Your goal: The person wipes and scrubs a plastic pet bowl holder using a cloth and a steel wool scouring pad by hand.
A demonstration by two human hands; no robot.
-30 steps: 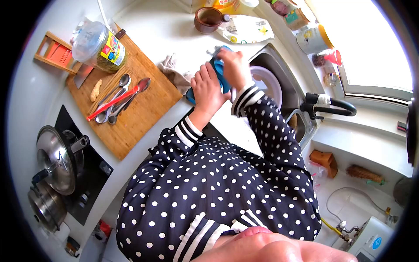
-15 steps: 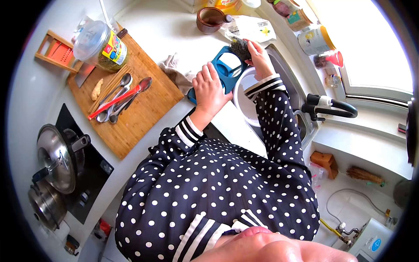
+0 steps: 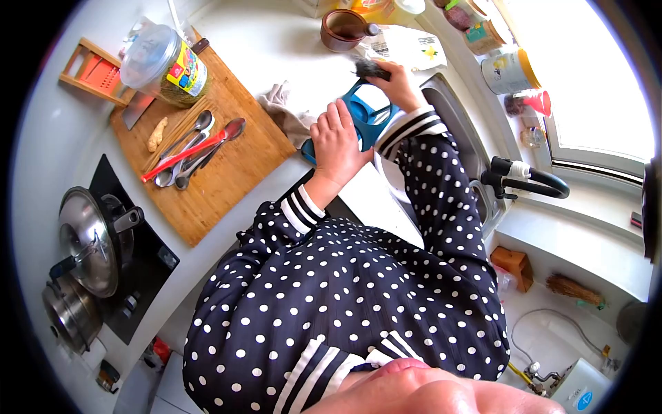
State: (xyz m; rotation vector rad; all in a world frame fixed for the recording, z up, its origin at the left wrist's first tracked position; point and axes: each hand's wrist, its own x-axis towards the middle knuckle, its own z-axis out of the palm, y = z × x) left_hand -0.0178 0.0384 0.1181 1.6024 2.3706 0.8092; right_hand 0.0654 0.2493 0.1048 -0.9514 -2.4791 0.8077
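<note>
My left hand (image 3: 335, 143) grips the near left side of a blue plastic rack (image 3: 365, 123) with large openings, its fingers lying over the frame. My right hand (image 3: 400, 86) is closed around a dark, wiry scouring pad (image 3: 372, 69) just above the far end of the rack. Whether the pad touches the rack is unclear. Beneath and to the right, a white basin (image 3: 388, 169) sits in the metal sink (image 3: 458, 131), partly hidden by my right sleeve. A crumpled greyish cloth (image 3: 284, 110) lies left of the rack.
At left, a wooden board (image 3: 241, 165) bears several spoons (image 3: 200, 148), a piece of ginger (image 3: 158, 134) and a large jar (image 3: 165, 67). A brown pot (image 3: 343, 30) stands at the back. The black faucet (image 3: 527, 178) is right of the sink; a lidded pan (image 3: 89, 241) is far left.
My right hand and the scouring pad have shifted up slightly and turned, lifting from the rack's side toward its far end. My left hand keeps its hold on the rack.
</note>
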